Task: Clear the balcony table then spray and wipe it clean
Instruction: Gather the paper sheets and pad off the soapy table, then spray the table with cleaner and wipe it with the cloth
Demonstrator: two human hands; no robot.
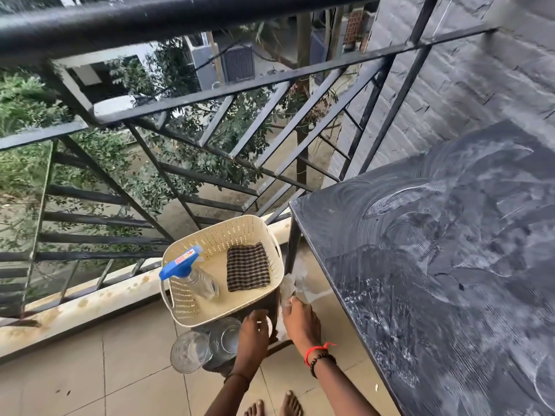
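The black balcony table (pixel 435 250) fills the right side, its top bare and covered in whitish wipe streaks. To its left a cream perforated basket (pixel 240 232) stands on a dark stool and holds a clear spray bottle (pixel 192 274) with a blue trigger head and a folded checked cloth (pixel 247 270). My right hand (pixel 300 322) pinches a crumpled whitish tissue (pixel 291 283) between the basket and the table leg. My left hand (pixel 253 333) curls round a small white object (pixel 268 324) on the stool; what that object is stays unclear.
Two clear glasses (pixel 189 351) (pixel 225 337) stand on the stool in front of the basket. A black metal railing (pixel 180 100) runs along the balcony edge above a stained ledge. A grey textured wall (pixel 480 85) is behind the table. My bare feet show on the tiled floor (pixel 105 370).
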